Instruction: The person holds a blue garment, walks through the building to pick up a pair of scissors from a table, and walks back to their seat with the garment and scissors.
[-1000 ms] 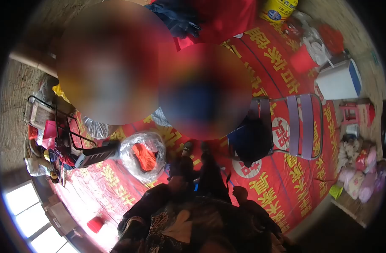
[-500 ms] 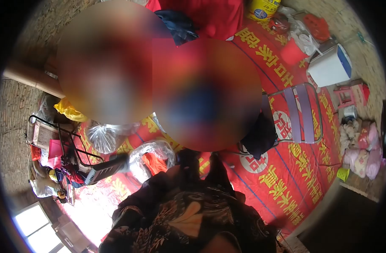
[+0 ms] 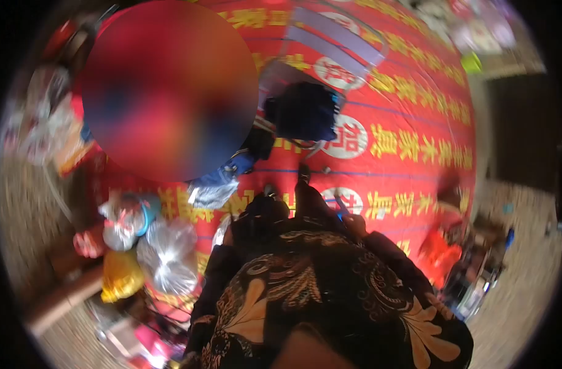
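My right hand is low in front of my patterned dark top, its fingers closed around a small, narrow bluish thing that is too blurred to name. My left hand hangs at the left by my dark trousers; its fingers are smeared and partly hidden. Below is a red floor sheet with yellow characters, where my shoes stand. Ahead, dark clothing lies at a metal-framed chair with purple slats. Striped light fabric and blue cloth show beside a large blurred patch.
Clear plastic bags and a yellow bag are at the left. An orange-red bag and mixed items sit at the right. A green container and pale bundles are at the upper right, near a dark opening.
The view has swung round, so the chair and dark clothing appear higher and further left. The right hand shows again after being hidden in the middle frame.
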Available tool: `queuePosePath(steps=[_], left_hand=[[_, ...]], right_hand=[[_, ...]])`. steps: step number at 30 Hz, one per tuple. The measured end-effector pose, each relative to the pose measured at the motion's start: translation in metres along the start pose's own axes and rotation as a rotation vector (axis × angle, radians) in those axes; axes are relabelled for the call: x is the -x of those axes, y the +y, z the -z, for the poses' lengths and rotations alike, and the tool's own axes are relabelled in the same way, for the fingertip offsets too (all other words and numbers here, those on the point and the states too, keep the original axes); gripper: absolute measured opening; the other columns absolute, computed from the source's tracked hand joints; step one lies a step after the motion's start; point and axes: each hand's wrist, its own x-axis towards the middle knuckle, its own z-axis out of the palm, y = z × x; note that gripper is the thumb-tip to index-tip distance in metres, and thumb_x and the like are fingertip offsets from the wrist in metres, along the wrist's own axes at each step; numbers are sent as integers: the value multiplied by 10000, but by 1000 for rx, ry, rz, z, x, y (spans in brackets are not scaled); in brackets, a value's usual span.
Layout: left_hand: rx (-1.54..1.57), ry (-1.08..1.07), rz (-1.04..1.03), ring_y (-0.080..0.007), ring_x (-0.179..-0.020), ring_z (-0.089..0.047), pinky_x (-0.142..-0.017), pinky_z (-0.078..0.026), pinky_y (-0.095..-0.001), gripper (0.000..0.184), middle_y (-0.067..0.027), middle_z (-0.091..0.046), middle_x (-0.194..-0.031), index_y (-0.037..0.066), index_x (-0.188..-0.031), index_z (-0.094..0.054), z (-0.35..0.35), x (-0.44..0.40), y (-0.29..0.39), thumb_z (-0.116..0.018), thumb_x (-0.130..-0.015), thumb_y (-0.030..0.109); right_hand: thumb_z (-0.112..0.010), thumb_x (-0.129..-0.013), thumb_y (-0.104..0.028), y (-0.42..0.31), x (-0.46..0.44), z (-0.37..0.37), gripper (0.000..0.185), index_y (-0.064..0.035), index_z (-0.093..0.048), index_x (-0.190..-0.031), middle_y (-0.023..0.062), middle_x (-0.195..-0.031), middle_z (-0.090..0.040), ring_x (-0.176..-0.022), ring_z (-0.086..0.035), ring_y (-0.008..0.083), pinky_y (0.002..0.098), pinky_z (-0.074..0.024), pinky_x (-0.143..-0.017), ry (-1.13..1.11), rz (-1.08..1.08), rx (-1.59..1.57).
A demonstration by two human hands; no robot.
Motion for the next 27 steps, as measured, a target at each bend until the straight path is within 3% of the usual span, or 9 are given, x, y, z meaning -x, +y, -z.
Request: queuePosePath(steps=[1,4,7,11,12,21,22,25,27], left_hand=[[-47,8,-7,-229,-938,-622,-870,-484,-352,284,-103,-643,-1040,25,-1160,-577,-5,-3,5,-522,-920,168],[-172,26,-19,-226,-938,-621,-869,-483,-349,289,-103,-642,-1044,24,-1163,-576,-21,-7,15,-520,-916,161],[-278,40,-24,-223,-937,-621,-868,-483,-346,293,-103,-641,-1048,24,-1167,-574,-39,-6,19,-519,-911,155],[-412,12,-10,-219,-937,-620,-866,-482,-341,299,-102,-639,-1053,23,-1172,-572,-78,-13,18,-517,-905,146],[-444,8,-4,-218,-937,-620,-865,-482,-340,301,-102,-639,-1054,23,-1173,-572,-87,-14,16,-516,-903,144],[-686,-100,37,-209,-936,-619,-862,-481,-330,317,-102,-635,-1065,21,-1183,-567,-178,-38,1,-512,-889,124],[-714,-122,41,-208,-936,-619,-861,-481,-329,319,-102,-635,-1066,21,-1184,-567,-189,-42,-1,-511,-887,122],[-808,-185,54,-205,-935,-619,-860,-480,-325,325,-102,-634,-1070,20,-1188,-565,-219,-50,-4,-510,-882,115],[-866,-235,62,-203,-935,-619,-859,-480,-323,329,-102,-633,-1072,20,-1190,-564,-243,-56,-8,-509,-879,111]], right_hand=[[-560,-841,-384,-20,7,5,360,-52,-659,-741,156,-651,-617,-596,-600,335,445,-450,-579,119,19,-99],[-562,-832,-412,-26,14,8,389,-58,-677,-722,166,-661,-631,-645,-623,331,437,-463,-600,154,-239,-205],[-576,-821,-431,-9,21,16,405,-57,-676,-703,170,-661,-634,-654,-630,326,431,-468,-603,147,-263,-292],[-597,-811,-419,-3,33,45,382,-59,-715,-768,109,-675,-670,-637,-648,217,375,-493,-607,172,-469,-489],[-620,-821,-348,10,33,42,328,-38,-722,-854,94,-701,-680,-616,-642,163,328,-518,-593,130,-546,-611],[-646,-840,-250,45,54,43,246,-6,-674,-823,89,-674,-658,-565,-638,148,283,-528,-510,284,-800,-1068],[-614,-865,-249,57,57,30,250,-21,-662,-777,72,-661,-655,-540,-632,131,269,-515,-486,316,-462,-871],[-577,-885,-232,62,65,4,247,-50,-654,-737,46,-639,-649,-534,-629,116,260,-508,-489,398,-344,-753],[-564,-887,-222,47,71,7,247,-74,-642,-706,31,-626,-645,-538,-629,108,262,-507,-501,426,-422,-647]])
